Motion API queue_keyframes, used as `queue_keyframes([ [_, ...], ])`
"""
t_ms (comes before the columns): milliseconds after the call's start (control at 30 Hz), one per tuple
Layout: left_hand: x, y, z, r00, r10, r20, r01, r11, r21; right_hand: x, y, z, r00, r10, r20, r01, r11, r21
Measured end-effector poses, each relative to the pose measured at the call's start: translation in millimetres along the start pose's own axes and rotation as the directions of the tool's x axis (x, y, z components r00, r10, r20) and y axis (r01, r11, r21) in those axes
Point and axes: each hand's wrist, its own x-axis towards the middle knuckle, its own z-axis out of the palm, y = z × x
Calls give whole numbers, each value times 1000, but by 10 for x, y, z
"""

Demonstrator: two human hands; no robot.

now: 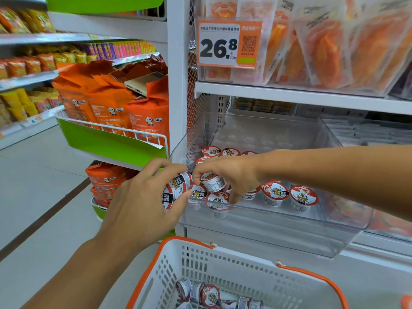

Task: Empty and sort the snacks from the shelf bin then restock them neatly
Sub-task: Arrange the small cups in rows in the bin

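A clear plastic shelf bin holds several small snack cups with red-and-white lids along its front and back left. My left hand grips a stack of these cups just outside the bin's front left corner. My right hand reaches over the front wall and pinches one cup by its rim, tilted, close to the left hand's stack. Below, a white basket with an orange rim holds several more cups.
Orange snack bags fill a green wire rack on the left, with a phone-like box lying on them. A shelf above carries orange packets and a 26.8 price tag. An aisle floor runs along the left.
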Motion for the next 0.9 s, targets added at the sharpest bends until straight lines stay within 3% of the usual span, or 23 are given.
queue_keyframes([
  [100, 4, 3, 5, 1000, 1, 0, -1, 1000, 9, -92, 73, -171, 997, 59, -46, -53, 990, 134],
  [167, 12, 10, 13, 1000, 0, -4, 0, 1000, 14, -249, 139, -310, 985, 154, -80, -117, 930, 348],
  [233, 24, 25, 11, 1000, 4, -17, -3, 1000, 10, -448, 185, -360, 971, 237, 30, -224, 860, 459],
  [300, 40, 43, 13, 1000, 11, -23, -11, 1000, 3, -605, 216, -251, 955, 257, 149, -293, 898, 329],
  [400, 51, 79, 35, 1000, 24, -16, -24, 1000, -2, -709, 202, -46, 968, 217, 129, -227, 971, 69],
  [667, 27, 168, 65, 998, 66, -14, -65, 998, 4, -584, 185, 139, 981, 189, -38, -190, 982, -13],
  [900, 42, 153, 88, 997, 76, 4, -76, 997, 16, -562, 234, 145, 974, 208, 89, -203, 977, -66],
])
